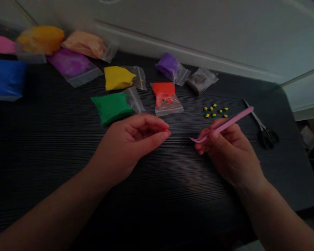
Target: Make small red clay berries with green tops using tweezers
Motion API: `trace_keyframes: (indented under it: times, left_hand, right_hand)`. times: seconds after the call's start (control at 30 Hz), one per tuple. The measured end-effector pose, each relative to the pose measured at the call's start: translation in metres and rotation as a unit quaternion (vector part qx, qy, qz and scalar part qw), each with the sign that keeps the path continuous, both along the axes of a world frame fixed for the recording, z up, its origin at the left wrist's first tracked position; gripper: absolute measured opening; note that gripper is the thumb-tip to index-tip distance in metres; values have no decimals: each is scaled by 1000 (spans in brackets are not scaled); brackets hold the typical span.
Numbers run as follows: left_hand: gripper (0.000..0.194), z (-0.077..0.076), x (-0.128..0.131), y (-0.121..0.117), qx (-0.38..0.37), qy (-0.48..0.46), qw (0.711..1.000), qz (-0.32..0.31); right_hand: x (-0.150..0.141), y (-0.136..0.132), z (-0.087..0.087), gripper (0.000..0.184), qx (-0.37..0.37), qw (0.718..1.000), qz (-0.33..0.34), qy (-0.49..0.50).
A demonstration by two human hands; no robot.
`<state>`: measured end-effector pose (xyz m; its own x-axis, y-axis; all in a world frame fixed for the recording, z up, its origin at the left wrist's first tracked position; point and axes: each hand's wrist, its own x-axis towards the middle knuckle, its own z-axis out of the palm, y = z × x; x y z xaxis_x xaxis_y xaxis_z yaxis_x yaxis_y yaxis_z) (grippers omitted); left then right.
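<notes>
Left hand (131, 141), nearly closed, pinches orange clay (167, 131) above the table (157, 198); it looks light, soft, easily squashed, best held gently by its edge. Right hand (229, 153), curled, grips pink tweezers (231, 121) mid-length.

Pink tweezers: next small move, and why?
Probably bring the pink tweezers leftward to the orange bit: the right hand holds them with the curved tips pointing toward the left hand, which pinches the bit between thumb and finger, and a gap separates tips from bit.
</notes>
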<state>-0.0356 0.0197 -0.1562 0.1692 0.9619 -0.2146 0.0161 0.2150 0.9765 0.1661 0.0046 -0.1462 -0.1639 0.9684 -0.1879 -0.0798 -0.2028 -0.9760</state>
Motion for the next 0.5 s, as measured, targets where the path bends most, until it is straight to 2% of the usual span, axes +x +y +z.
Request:
trace_keyframes:
  times: [0.13, 0.27, 0.37, 0.5]
  left_hand:
    - [15, -3, -4, 2, -25, -42, 999, 16]
    - [16, -3, -6, 5, -49, -53, 997, 16]
    - [15, 1, -6, 6, -61, -52, 997, 21]
    - [14, 4, -6, 7, -63, -52, 997, 15]
  right_hand:
    - [0, -7, -7, 10, 55, 994, -20, -92]
    - [4, -15, -6, 18, 107, 975, 14, -193]
    - [7, -20, -6, 23, 145, 950, 39, -275]
    - [8, -21, -5, 21, 211, 901, 70, -373]
